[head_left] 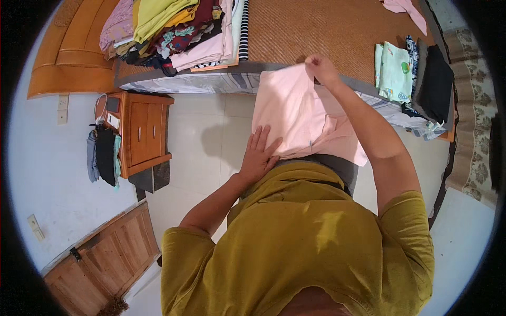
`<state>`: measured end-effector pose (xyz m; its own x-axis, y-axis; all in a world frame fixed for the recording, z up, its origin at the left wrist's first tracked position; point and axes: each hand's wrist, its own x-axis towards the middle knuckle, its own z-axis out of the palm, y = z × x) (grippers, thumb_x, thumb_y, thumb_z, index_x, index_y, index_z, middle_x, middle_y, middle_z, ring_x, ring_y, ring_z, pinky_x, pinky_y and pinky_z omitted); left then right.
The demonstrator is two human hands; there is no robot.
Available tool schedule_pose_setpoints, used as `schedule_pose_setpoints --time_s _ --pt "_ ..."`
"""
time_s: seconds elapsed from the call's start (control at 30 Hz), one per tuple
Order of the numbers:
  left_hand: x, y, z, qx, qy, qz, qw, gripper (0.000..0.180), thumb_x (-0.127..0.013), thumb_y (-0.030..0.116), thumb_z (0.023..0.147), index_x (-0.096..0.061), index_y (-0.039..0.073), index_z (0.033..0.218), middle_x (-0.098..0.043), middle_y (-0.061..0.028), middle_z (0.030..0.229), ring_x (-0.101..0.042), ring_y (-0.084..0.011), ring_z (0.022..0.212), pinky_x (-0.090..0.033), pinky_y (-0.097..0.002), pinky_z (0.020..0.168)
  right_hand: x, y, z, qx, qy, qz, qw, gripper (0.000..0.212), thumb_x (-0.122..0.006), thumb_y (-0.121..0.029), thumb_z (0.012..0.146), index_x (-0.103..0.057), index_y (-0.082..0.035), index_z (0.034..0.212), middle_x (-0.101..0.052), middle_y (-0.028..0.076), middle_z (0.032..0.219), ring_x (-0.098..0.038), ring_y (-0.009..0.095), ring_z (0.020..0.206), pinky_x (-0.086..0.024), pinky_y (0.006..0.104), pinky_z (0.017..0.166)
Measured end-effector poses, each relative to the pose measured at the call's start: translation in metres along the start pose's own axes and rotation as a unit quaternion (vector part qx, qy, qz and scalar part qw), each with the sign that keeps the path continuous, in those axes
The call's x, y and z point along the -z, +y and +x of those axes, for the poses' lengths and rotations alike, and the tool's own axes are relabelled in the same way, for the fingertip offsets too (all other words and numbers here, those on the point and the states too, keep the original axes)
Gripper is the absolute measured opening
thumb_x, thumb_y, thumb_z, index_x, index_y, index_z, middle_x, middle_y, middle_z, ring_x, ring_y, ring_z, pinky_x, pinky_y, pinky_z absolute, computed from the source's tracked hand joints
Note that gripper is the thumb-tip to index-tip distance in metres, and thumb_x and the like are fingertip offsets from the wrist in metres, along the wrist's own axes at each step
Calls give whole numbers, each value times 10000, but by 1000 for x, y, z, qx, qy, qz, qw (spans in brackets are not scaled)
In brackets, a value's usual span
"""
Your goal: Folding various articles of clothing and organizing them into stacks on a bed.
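At far left, the door (pixel 105 247) and, beyond it, the cabinet (pixel 145 134), with clothes (pixel 105 158) hanging off its side. The pile (pixel 168 31) is heaped on the bed (pixel 311 31), its near side reaching the bed's front edge. Between the cabinet and the person, the floor (pixel 192 139) leaves the left elbow room outward. The left hand (pixel 259 155) lies flat, fingers a little spread, on the near left edge of the pink cloth (pixel 284 105) — which is draped over the lap, its far edge up at the bed's front edge. The right hand (pixel 320 68) is closed narrow, pinching the cloth's far corner over that edge. Open mat stretches between the pile and the folded stack (pixel 395 73), which sits by the bed's right end, near the curtain (pixel 469 116).
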<state>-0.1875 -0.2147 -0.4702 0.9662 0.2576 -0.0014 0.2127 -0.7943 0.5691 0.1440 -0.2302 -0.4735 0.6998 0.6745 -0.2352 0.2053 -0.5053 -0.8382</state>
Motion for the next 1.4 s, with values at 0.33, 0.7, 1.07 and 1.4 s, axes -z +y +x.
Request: schedule_pose_setpoints --time_s 0.33,0.7,1.07,1.4 --pt "-1 -2 1 5 -21 8 1000 498 -534 286 856 -398 203 1328 -151 -179 1456 -126 -382 1342 -143 -514 1058 -78 -52 5 164 -48 -215 962 277 -564 -246 782 -625 -57 976 -617 125 1004 -563 301 975 -433 392 859" --pt "3 -1 6 1 -17 -14 1000 501 -540 287 848 -405 211 1325 -177 -167 1452 -153 -384 1333 -155 -522 1051 -64 -47 37 99 49 -26 994 266 -505 -259 821 -632 -63 947 -640 160 893 -620 285 851 -474 395 741" --pt "8 -66 21 390 -12 -483 784 510 -554 254 867 -404 4 1285 -553 -113 1119 -538 -170 993 -418 -294 880 -12 25 -174 251 -299 5 921 155 -576 -73 814 -614 -46 962 -596 136 1006 -528 282 1028 -403 368 899" --pt "48 -43 53 310 19 -672 673 570 -534 182 807 -344 -24 1303 -490 -157 1224 -511 -241 1102 -408 -335 941 117 208 -240 -279 204 314 885 433 -493 -421 875 -544 -68 1120 -593 17 920 -533 132 825 -433 295 736"
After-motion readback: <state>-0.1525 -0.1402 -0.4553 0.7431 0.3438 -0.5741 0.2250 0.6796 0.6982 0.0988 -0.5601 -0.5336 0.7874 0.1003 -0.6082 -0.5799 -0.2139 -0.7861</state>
